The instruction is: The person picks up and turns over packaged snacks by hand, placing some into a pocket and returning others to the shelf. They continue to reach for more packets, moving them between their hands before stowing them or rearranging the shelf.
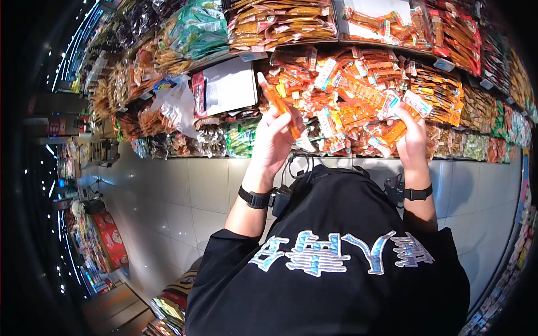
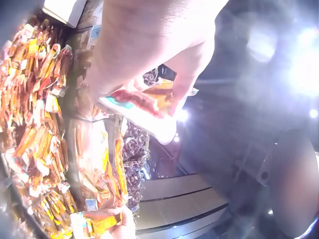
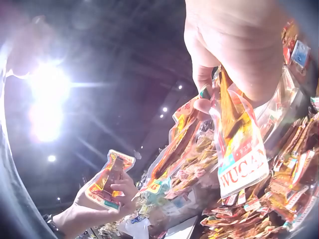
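My left hand [image 1: 271, 147] grips a sealed orange-brown snack packet [image 1: 278, 103], raised at the front of the shelf. In the left wrist view that packet's white edge [image 2: 157, 130] pokes out below the fingers. My right hand [image 1: 413, 143] pinches snack packets at their ends, thumb on top. One, a clear packet [image 3: 241, 159] lettered "WUCAN", hangs below the fingers in the right wrist view. A second, longer packet [image 3: 172, 152] slants down beside it from the same grip. Under both hands lies a heap of similar orange packets [image 1: 358, 115].
Tiered shelves of bagged snacks [image 1: 280, 25] rise beyond the hands. Left of the heap are a white board [image 1: 228, 87] and a crumpled plastic bag [image 1: 178, 106]. Yellow-orange packets [image 1: 437, 92] fill the right side. Tiled floor [image 1: 174, 196] runs along the shelf front.
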Demonstrator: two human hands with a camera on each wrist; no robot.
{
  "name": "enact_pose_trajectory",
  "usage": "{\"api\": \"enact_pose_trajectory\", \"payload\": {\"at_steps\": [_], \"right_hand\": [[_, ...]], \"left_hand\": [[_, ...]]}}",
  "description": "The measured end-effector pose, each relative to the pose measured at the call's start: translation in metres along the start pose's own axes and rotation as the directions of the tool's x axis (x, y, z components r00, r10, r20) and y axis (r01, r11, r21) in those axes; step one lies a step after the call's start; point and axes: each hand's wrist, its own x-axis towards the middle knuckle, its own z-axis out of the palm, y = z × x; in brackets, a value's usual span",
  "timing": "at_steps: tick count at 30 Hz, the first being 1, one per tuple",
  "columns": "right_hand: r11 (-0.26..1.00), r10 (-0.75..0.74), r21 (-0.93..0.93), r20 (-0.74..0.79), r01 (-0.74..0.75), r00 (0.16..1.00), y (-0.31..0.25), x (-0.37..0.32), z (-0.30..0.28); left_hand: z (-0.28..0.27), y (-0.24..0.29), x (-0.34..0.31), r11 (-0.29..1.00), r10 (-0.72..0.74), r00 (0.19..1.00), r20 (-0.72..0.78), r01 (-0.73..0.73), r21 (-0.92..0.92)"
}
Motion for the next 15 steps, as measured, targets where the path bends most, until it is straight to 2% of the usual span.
{"api": "enact_pose_trajectory", "payload": {"at_steps": [2, 3, 5, 9, 10, 13, 15], "right_hand": [[0.999, 0.028, -0.029, -0.061, -0.030, 0.998, -0.004, -0.014, 0.000], [1.000, 0.011, -0.002, -0.041, -0.012, 0.999, 0.016, 0.007, 0.022], [0.999, 0.037, -0.019, -0.055, -0.038, 0.998, 0.020, 0.007, 0.021], [1.000, -0.014, -0.009, -0.046, 0.014, 0.999, 0.028, 0.011, 0.028], [1.000, 0.019, -0.023, -0.069, -0.020, 0.997, 0.025, 0.009, 0.034], [1.000, -0.017, -0.008, -0.030, 0.016, 0.999, 0.027, 0.013, 0.045], [0.999, -0.045, 0.000, -0.003, 0.045, 0.999, 0.032, 0.019, 0.045]], "left_hand": [[0.010, 0.001, -0.006, 0.985, 0.005, 0.998, -0.062, 0.006, 0.170], [-0.003, 0.029, 0.012, 0.975, 0.031, 0.999, -0.040, -0.021, 0.221], [-0.003, 0.037, 0.014, 0.969, 0.019, 0.999, -0.044, -0.007, 0.246], [-0.017, 0.041, 0.024, 0.982, 0.078, 0.991, -0.107, -0.057, 0.181], [-0.020, 0.044, 0.026, 0.978, 0.086, 0.988, -0.127, -0.059, 0.199], [-0.019, 0.049, 0.026, 0.995, 0.104, 0.975, -0.197, -0.100, 0.027], [-0.027, 0.050, 0.027, 0.995, 0.090, 0.976, -0.200, -0.097, -0.023]]}}
